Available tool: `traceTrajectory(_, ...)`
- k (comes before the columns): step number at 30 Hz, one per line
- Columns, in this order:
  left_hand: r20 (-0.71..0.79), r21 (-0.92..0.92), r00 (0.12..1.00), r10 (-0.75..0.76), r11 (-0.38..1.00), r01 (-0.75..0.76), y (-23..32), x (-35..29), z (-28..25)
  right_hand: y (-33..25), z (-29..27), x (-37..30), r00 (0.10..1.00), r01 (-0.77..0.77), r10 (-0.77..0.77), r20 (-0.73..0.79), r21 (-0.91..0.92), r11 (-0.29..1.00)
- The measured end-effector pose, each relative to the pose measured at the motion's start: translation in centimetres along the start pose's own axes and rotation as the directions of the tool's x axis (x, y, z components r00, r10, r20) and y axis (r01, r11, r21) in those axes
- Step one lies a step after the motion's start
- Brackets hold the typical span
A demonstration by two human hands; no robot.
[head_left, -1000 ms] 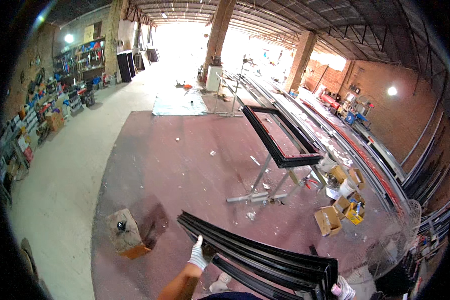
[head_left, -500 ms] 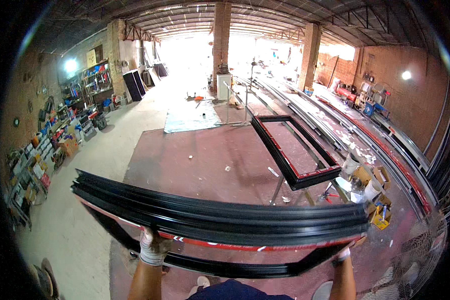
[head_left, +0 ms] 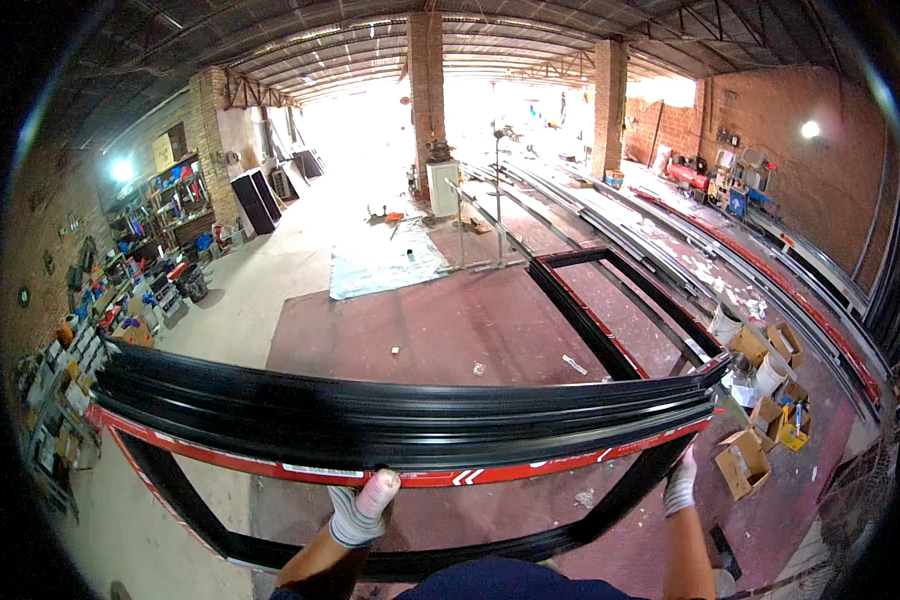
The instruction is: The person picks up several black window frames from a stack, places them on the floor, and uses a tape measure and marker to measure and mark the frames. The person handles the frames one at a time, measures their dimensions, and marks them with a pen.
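A large black rectangular window frame [head_left: 400,405] with grooved profiles and a red protective strip fills the lower foreground, tilted in front of me. My left hand [head_left: 362,510], in a whitish striped glove, grips the long far bar from below, its thumb up over the red strip. My right hand [head_left: 681,484], gloved too, is closed round the right short side; its fingers are partly hidden behind the bar. Beyond the right end, a second black frame [head_left: 582,318] with red strips lies on metal supports, partly covered by the held frame.
A pale blue sheet [head_left: 380,262] lies on the floor ahead. Long metal profiles [head_left: 660,255] run along the right side. Cardboard boxes [head_left: 743,463] and a white bucket [head_left: 771,376] stand at the right. Tools and boxes [head_left: 155,290] line the left wall.
The held frame has tipped so that more of its opening and red strip shows, and its right end now overlaps the second frame. My left hand sits farther right along the bar.
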State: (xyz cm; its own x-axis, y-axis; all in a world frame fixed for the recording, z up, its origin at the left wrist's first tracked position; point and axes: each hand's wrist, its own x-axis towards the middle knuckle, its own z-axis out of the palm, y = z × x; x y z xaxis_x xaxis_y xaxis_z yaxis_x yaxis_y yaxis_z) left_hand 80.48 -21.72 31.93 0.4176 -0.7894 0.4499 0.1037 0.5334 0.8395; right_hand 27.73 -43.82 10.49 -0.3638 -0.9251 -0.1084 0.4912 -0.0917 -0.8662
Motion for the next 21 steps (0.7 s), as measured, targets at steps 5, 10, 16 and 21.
traceTrajectory(5,0.112,-0.031,0.99,0.09,0.996,-0.087,-0.9,10.8,2.4,7.5,5.8,-8.3,0.748,0.58,-0.653,0.118,-0.593,0.558)
traceTrajectory(10,0.176,-0.103,0.964,0.199,0.978,-0.183,-5.0,20.8,7.2,7.0,15.7,-10.6,0.681,0.722,-0.33,0.653,-0.674,0.155)
traceTrajectory(16,0.26,-0.118,0.953,0.158,0.984,-0.131,-8.4,27.8,11.4,13.5,22.0,-2.6,0.327,0.936,-0.171,0.929,-0.293,0.197)
traceTrajectory(21,0.342,-0.073,0.881,0.328,0.944,-0.323,-8.6,35.7,17.9,11.4,24.1,3.7,0.279,0.936,0.005,0.96,-0.273,0.223)
